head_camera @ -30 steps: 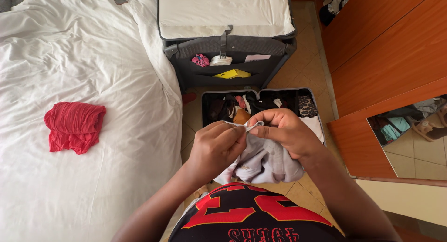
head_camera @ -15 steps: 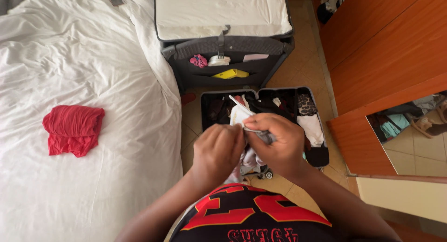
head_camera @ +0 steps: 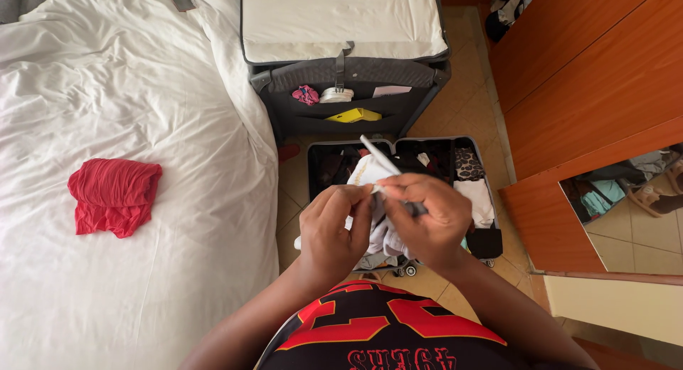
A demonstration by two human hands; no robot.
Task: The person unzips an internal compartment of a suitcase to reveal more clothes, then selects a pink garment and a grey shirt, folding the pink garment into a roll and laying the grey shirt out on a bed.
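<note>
In the lower middle of the frame, the scene breaks down like this:

Left hand (head_camera: 334, 231): raised over the open suitcase, fingers curled shut and pinching the top edge of a pale garment, fingertips meeting those of the other hand.

Right hand (head_camera: 425, 220): just right of the left hand, closed on the same garment, thumb and forefinger nipping the cloth where a narrow white strip sticks up and to the left.

Garment (head_camera: 377, 235): white to pale grey cloth, bunched, hanging down between and below the two hands, at the centre of the frame above the suitcase.

Suitcase (head_camera: 491, 238): dark, lying open on the tiled floor just beyond the hands, packed with mixed clothes; small wheels show at its near edge.

Bed (head_camera: 142, 284): fills the left of the frame, covered in rumpled white sheets.

Red cloth (head_camera: 114, 194): folded, lying alone on the bed at middle left, well apart from the hands.

Cot (head_camera: 345, 57): dark grey with a white mattress, top centre, its side pockets holding a pink item, a white item and a yellow one.

Wardrobe (head_camera: 583, 71): orange-brown wood, right side, with a mirror panel lower down.
</note>
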